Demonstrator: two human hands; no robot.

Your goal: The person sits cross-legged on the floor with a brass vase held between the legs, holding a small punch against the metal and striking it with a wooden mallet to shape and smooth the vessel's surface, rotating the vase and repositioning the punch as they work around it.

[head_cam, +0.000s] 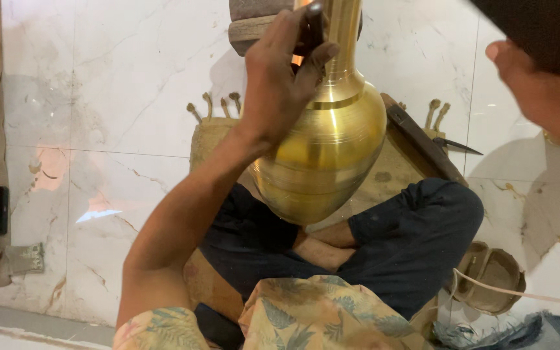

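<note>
White marble floor (118,97) lies beneath us. Our left hand (280,78), fingers (315,61) clenched around a dark tool (314,26), presses the neck of a brass vase (328,149) raised over our crossed legs. Our right hand (539,84) is blurred; its grip is unclear.

Bright even light, glare streak down the brass vase (332,149), soft shadows on marble floor (98,97), blurred right hand (542,84)
</note>
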